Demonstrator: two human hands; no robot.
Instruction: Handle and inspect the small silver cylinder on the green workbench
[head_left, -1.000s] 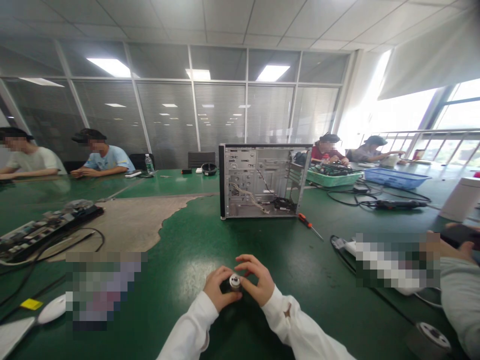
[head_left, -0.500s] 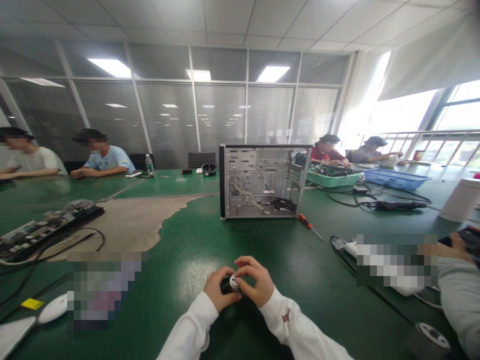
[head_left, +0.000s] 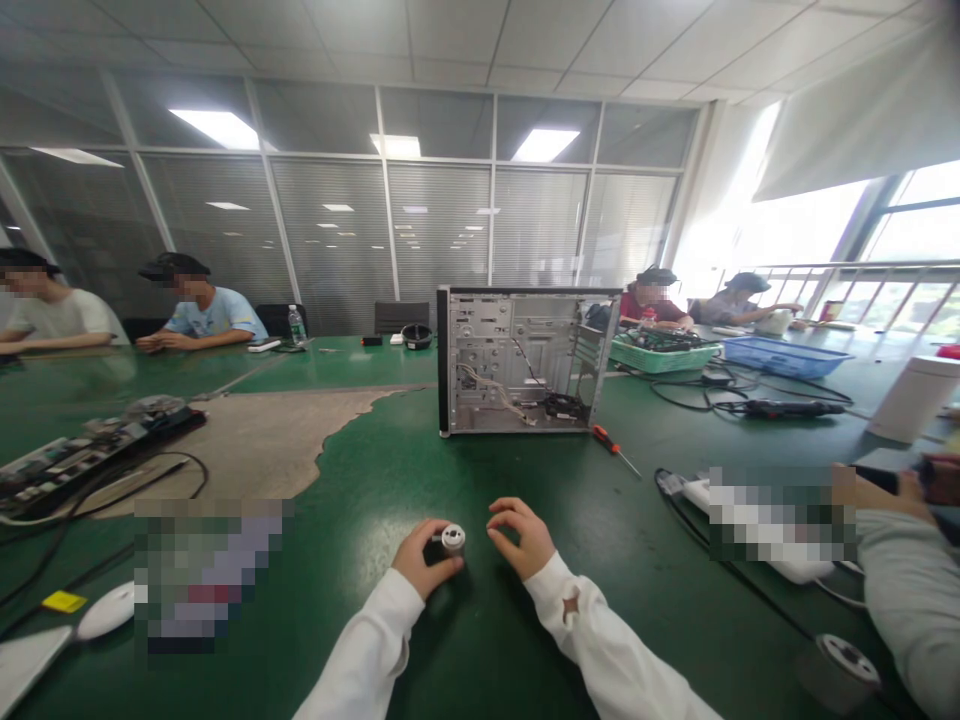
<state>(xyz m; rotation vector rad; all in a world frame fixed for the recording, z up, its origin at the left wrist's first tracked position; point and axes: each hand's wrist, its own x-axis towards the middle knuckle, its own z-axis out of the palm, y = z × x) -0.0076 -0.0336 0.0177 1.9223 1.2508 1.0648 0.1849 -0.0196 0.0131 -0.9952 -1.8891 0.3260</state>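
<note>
Together, the thumb and fingers of the left hand (head_left: 420, 558) grip a small upright cylinder (head_left: 453, 542), its round top whitish and marked with black, its side grey, over the near part of a green desk (head_left: 367, 510). The right hand (head_left: 528, 541) sits just beside, empty, its fingers curled and parted; an open-sided computer case (head_left: 551, 350) stands beyond.

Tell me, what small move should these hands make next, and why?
Perhaps the right hand should ease in toward the small canister near its upturned white top: the left hand grips the canister's side, leaving that top uncovered, while the right hand sits apart, loosely curved and holding nothing.
</note>
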